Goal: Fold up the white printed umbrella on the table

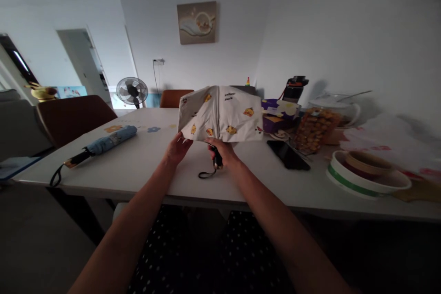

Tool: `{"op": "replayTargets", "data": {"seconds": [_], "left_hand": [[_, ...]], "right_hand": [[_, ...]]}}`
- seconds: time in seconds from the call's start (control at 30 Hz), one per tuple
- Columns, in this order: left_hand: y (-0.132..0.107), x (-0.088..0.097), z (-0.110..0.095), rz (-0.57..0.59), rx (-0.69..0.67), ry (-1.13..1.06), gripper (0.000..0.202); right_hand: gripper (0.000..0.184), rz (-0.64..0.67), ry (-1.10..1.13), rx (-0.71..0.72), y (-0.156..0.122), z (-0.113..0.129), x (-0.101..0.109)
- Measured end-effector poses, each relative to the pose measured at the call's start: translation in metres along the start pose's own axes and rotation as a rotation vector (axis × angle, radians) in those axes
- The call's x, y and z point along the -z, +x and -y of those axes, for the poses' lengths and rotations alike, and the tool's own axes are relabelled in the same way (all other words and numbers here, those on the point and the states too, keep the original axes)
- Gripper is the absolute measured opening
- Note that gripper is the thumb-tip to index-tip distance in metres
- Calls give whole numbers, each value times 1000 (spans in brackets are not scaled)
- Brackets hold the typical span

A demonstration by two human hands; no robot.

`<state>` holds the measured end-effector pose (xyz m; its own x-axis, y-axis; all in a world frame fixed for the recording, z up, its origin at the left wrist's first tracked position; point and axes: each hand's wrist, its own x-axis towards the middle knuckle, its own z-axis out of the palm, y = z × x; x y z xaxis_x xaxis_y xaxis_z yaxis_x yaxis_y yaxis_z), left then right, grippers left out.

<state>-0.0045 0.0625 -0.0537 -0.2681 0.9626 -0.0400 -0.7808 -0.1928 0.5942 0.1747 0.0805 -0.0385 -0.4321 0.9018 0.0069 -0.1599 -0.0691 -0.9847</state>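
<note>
A cream umbrella [237, 112] with small yellow prints is raised over the table, its canopy loose and partly spread. Around its black handle, near the base of the canopy, my right hand [223, 151] is closed; a black wrist strap dangles below. My left hand [178, 148] is at the canopy's lower left edge, its thumb and fingers pinching the fabric. Farther left on the table lies a folded blue umbrella [112, 141] with a black handle and strap, untouched by either hand.
On the right are a black phone [288, 155], a jar of brown nuts [316, 131], a purple box [275, 121], a dark bottle [294, 89], a glass pitcher [330, 102] and a white bowl [358, 188] holding a smaller one. Chairs [74, 112] and a fan [132, 91] stand beyond.
</note>
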Motion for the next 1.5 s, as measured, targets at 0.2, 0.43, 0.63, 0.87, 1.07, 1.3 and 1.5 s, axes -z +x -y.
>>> {"op": "replayTargets", "data": {"seconds": [0.2, 0.43, 0.63, 0.87, 1.07, 1.3, 1.5], "left_hand": [[5, 2, -1, -151, -31, -24, 18], [2, 1, -1, -178, -11, 4, 17], [3, 4, -2, -173, 1, 13, 16], [4, 5, -1, -175, 16, 45, 10], [3, 4, -1, -181, 2, 92, 7], [2, 0, 1, -153, 42, 163, 4], [6, 4, 4, -303, -180, 278, 8]], "right_hand": [[21, 95, 257, -174, 3, 3, 0], [31, 102, 260, -210, 2, 5, 3], [29, 120, 289, -242, -1, 8, 3], [26, 106, 284, -246, -2, 10, 2], [27, 101, 232, -295, -5, 13, 0], [26, 130, 279, -259, -2, 9, 2], [35, 81, 212, -268, 4, 3, 3]]}}
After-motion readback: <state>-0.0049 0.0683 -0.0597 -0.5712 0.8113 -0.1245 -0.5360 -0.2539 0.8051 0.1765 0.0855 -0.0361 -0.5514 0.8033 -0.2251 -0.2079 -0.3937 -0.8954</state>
